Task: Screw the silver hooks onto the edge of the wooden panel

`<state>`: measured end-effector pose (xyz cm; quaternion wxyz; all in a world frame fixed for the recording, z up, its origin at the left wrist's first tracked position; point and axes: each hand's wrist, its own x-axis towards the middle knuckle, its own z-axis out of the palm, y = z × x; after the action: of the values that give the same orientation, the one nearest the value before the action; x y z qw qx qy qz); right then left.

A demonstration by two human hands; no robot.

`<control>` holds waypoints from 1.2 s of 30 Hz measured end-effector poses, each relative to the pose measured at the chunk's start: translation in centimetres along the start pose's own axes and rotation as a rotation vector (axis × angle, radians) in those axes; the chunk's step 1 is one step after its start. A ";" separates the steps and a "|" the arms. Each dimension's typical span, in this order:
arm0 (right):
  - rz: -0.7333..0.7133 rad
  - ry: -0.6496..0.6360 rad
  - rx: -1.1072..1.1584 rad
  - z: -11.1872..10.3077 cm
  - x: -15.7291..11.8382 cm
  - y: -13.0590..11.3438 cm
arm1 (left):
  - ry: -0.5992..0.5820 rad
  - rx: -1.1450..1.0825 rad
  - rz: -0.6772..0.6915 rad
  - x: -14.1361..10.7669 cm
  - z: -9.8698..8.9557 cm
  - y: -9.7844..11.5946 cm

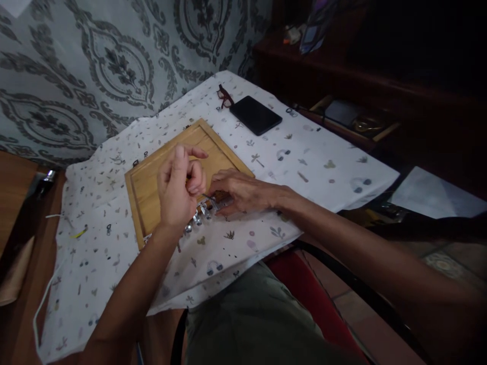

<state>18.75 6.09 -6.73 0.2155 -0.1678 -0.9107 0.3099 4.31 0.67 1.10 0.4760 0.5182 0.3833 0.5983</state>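
My left hand [180, 185] is raised over the wooden board [152, 185], its fingers curled closed. A thin, dark, rod-like tool [206, 196] sticks out from its lower side towards my right hand; most of it is hidden. My right hand [241, 190] rests low at the board's near edge. Its thumb and fingers close around a small shiny piece [214, 204] at the end of a row. Several small shiny silver or clear clip-like pieces [197, 218] line that edge between my hands. Their exact kind is too small to tell.
A black phone or tablet [255, 115] and dark red glasses [225, 96] lie beyond the board on the patterned white cloth [304, 167]. A white cord [47, 291] hangs at the left. An open drawer [353, 124] stands at the right, near a white sheet [437, 192].
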 end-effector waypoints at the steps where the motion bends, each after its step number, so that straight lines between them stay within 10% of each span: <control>1: 0.002 0.001 0.005 0.0 0.0 0.0 | -0.027 0.002 -0.006 0.1 0.0 0.1; 8: 0.002 0.012 0.021 0.1 0.0 0.0 | -0.127 0.003 -0.082 1.0 -0.9 0.1; 16: 0.031 0.007 0.028 -0.1 -0.1 -0.2 | 0.233 -0.050 0.121 -0.2 0.5 -0.9; 32: 0.010 -0.015 0.060 -0.1 0.0 -0.1 | -0.236 -0.016 -0.090 1.0 -0.9 -0.3; 36: -0.010 0.009 0.047 0.0 -0.1 0.0 | -0.116 -0.022 0.003 0.5 -0.6 -0.7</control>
<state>18.82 6.01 -6.75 0.2249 -0.1594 -0.9031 0.3292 3.88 1.36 0.50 0.5023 0.5474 0.3477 0.5720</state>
